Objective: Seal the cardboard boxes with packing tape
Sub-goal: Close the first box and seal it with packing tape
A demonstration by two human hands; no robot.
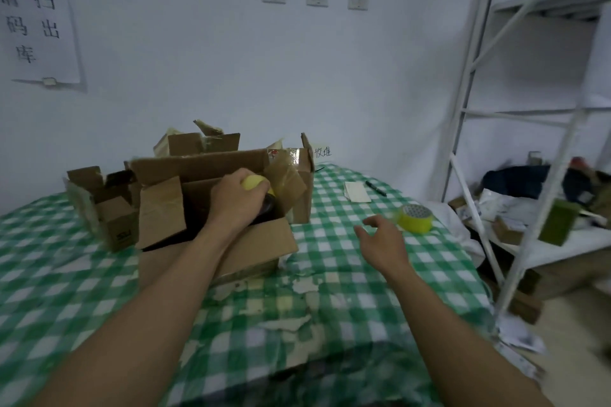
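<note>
left hand [236, 200] gripping yellow object [254, 182] in box [198, 165]; right hand [380, 236] spread, near tape [417, 224]

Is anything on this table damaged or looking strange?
Yes. The checked tablecloth is worn through in pale, peeling patches just in front of the open cardboard box. That box's flaps carry old crumpled tape, and the small box to its left has a ragged edge.
</note>
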